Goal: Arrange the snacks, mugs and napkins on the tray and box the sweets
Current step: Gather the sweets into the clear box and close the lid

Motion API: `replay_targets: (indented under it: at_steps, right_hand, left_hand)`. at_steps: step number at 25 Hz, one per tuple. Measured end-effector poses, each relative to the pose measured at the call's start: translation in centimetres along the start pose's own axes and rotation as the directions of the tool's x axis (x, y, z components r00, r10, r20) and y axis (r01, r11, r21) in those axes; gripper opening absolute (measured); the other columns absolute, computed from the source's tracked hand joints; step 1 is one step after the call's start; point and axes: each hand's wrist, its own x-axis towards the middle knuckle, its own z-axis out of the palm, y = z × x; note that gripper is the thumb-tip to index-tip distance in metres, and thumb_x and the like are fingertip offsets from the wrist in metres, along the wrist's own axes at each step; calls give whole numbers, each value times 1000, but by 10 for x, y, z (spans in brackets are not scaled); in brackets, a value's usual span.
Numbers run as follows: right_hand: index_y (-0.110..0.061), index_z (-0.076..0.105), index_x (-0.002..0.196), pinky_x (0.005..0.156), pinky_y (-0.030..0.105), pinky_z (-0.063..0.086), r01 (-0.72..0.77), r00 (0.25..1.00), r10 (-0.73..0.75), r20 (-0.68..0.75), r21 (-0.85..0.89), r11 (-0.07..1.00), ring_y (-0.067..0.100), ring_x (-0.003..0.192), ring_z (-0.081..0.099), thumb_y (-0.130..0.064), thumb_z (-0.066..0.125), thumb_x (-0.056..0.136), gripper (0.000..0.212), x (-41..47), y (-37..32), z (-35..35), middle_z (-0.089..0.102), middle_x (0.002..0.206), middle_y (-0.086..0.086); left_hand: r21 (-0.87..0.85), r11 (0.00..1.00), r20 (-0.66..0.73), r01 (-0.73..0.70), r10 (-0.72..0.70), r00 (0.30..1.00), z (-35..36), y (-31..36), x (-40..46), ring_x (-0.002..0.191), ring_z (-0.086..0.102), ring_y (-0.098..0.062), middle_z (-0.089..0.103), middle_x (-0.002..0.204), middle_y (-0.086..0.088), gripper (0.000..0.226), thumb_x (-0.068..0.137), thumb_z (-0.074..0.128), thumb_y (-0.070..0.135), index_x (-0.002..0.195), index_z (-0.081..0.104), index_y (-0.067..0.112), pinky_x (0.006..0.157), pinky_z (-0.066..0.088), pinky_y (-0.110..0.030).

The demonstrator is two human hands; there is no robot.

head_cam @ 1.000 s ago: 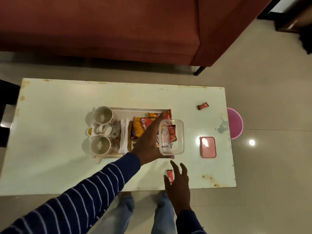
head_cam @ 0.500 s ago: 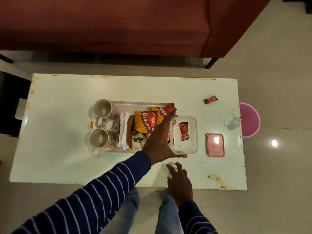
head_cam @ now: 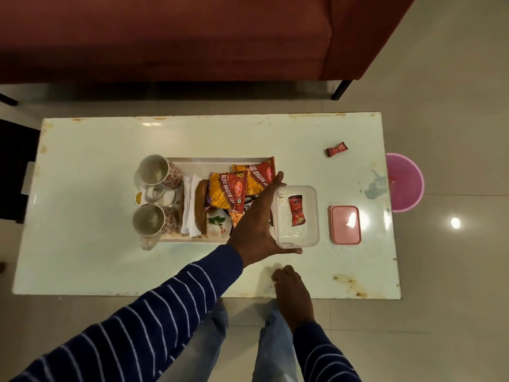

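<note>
White bench, seen from above. Tray left of centre. On tray: two mugs at left end, upright, openings up; folded napkins just right of mugs; two red-and-yellow snack packets overlapping toward right end, further packets partly hidden beneath.

Clear plastic box just right of tray, lid off. One red wrapped sweet lying inside on box floor. Pink lid flat on bench, just right of box, apart from it.

Left hand spread wide across box's left side: fingers reaching past far-left corner, thumb along near edge. Grip wide, wrapped on box; box resting on bench.

Right hand at near edge of bench, knuckles up, fingers curled under. Grip looks closed; whether anything sits inside it: cannot tell, palm side hidden.

Second red sweet loose on bench toward far-right corner, well apart from box and lid.

Dark striped sleeves on both arms. Pink bucket on floor beside right end of bench. Red sofa beyond far edge.
</note>
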Motion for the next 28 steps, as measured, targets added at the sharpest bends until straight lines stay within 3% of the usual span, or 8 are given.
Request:
replay_targets:
  at_steps: [3, 6, 8, 14, 20, 22, 25, 28]
  right_hand:
    - [-17, 66, 98, 65, 14, 53, -280, 926, 362, -106, 452, 847, 9, 80, 63, -5, 65, 90, 15, 3, -2, -35, 63, 102, 1]
    - [-17, 69, 97, 58, 4, 49, -272, 784, 570, -246, 689, 672, 0, 72, 69, -10, 71, 87, 13, 2, -8, -101, 71, 94, 2]
    - [-24, 68, 94, 61, -2, 44, -171, 736, 558, -383, 693, 701, -11, 77, 65, -16, 73, 86, 13, 0, -17, -149, 72, 91, -2]
    - [-18, 70, 99, 69, 18, 57, 190, 801, 300, -518, 695, 694, 10, 85, 70, -14, 78, 80, 21, -1, -70, -220, 70, 97, -4]
    - [-23, 69, 102, 71, 6, 52, 244, 828, 125, -546, 553, 797, -8, 87, 64, -10, 74, 85, 22, 7, -79, -219, 63, 100, -18]
    - [-21, 70, 102, 71, 10, 54, 237, 816, 140, -561, 545, 804, -4, 88, 65, -12, 72, 87, 18, 9, -68, -222, 66, 100, -14]
    - [-19, 71, 103, 67, 9, 52, 212, 795, 195, -575, 564, 798, 3, 83, 68, -13, 68, 90, 15, 29, -44, -233, 68, 102, -14]
    - [-18, 70, 106, 62, 4, 47, 149, 818, 189, -543, 519, 842, 10, 80, 68, -10, 65, 92, 17, 78, -15, -245, 69, 107, -3]
  left_hand:
    - [-28, 1000, -10, 4, -5, 1000, -2, 5, 3, 139, 32, 2, 29, 151, 25, 135, 52, 94, 46, 154, 7, 33, 107, 41, -23]
    - [-29, 1000, -15, 5, -5, 1000, -2, 10, 8, 135, 31, 10, 28, 145, 36, 134, 52, 92, 50, 154, 7, 37, 102, 35, -6]
    - [-18, 1000, -13, -6, 6, 1000, -1, 11, 11, 132, 27, 17, 22, 142, 43, 134, 53, 92, 49, 154, 5, 36, 99, 28, 2]
    - [4, 1000, 3, -8, 8, 1000, 8, 5, 17, 132, 23, 20, 17, 143, 44, 139, 51, 94, 47, 154, 1, 37, 101, 27, 0]
    - [-80, 996, 17, 33, -32, 999, 16, 0, 13, 132, 27, 18, 20, 144, 44, 134, 53, 94, 42, 153, 5, 41, 96, 36, -4]
    - [-62, 998, 15, 26, -25, 1000, 16, 0, 14, 133, 24, 18, 17, 143, 45, 135, 52, 93, 45, 153, 5, 38, 100, 33, -6]
    - [-53, 998, 8, 33, -33, 999, 17, 0, 16, 139, 27, 5, 18, 146, 40, 138, 50, 94, 44, 154, 4, 36, 108, 37, -26]
    - [-46, 998, 18, 45, -45, 999, 19, 0, 22, 134, 25, 16, 17, 142, 46, 138, 51, 95, 42, 154, 3, 35, 106, 37, -23]
